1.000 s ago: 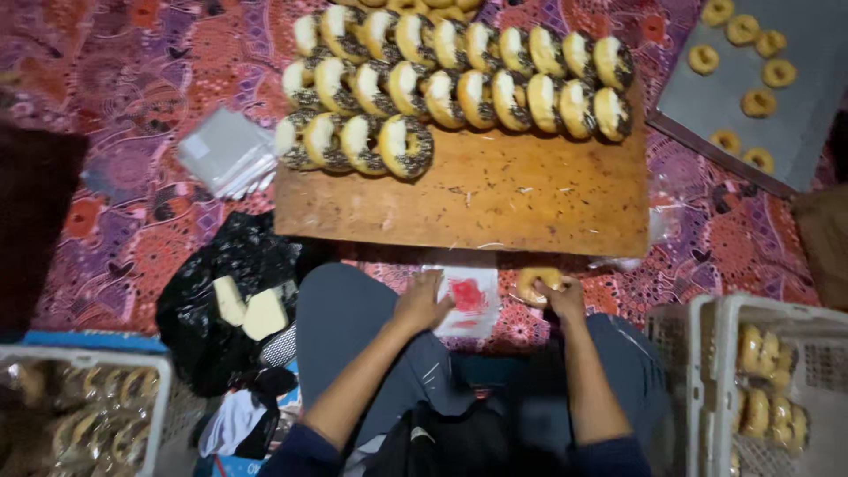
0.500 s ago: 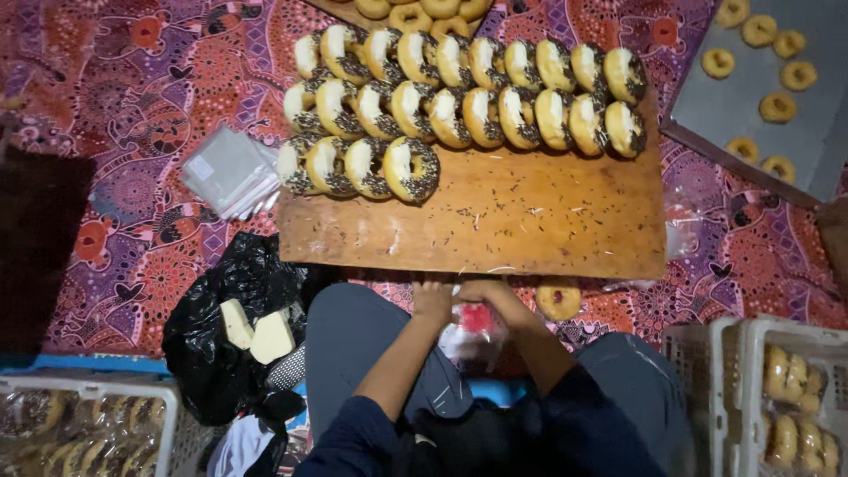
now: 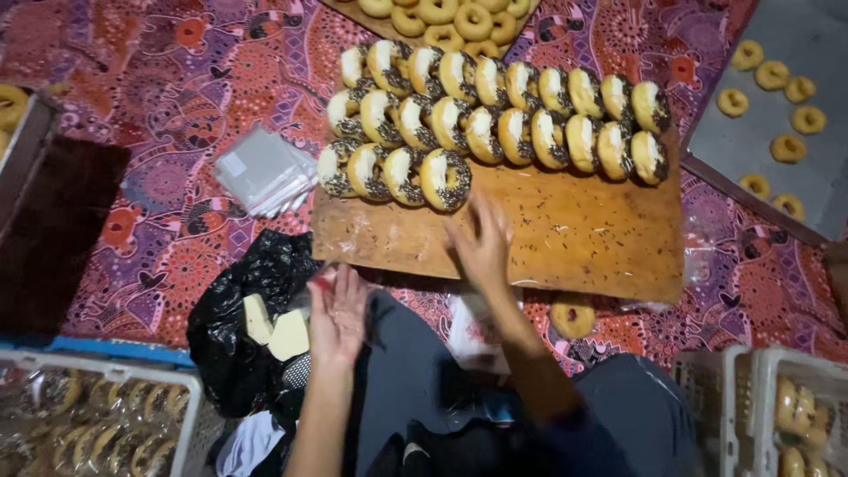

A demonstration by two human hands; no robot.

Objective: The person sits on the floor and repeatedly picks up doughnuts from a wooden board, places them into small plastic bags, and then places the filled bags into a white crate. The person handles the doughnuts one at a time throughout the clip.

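Stretched the right hand (image 3: 481, 247) forward over the board (image 3: 583, 238), fingers spread and released, grasping nothing. Hovered just below the front row of iced doughnuts (image 3: 446, 179), nearest to the last one of that row, apparently not touching it.

Held the left hand (image 3: 336, 309) lower, above the lap, palm flat and fingers straight, not clenched. Could not tell, because of blur, whether a thin clear wrapper lay against it.

Stood the iced doughnuts on edge in three leaning rows at the far part of the board, probably to fit many there and to save the icing from sticking. Left the near part of the board bare, likely as working room.

Laid a pile of clear bags (image 3: 265, 172) just left of the board, within easy reach. Placed a black bag (image 3: 234, 327) with pale yellow blocks (image 3: 287, 334) beside the left hand. Left one plain doughnut (image 3: 572, 315) on the cloth (image 3: 177, 88), close under the board's near edge.
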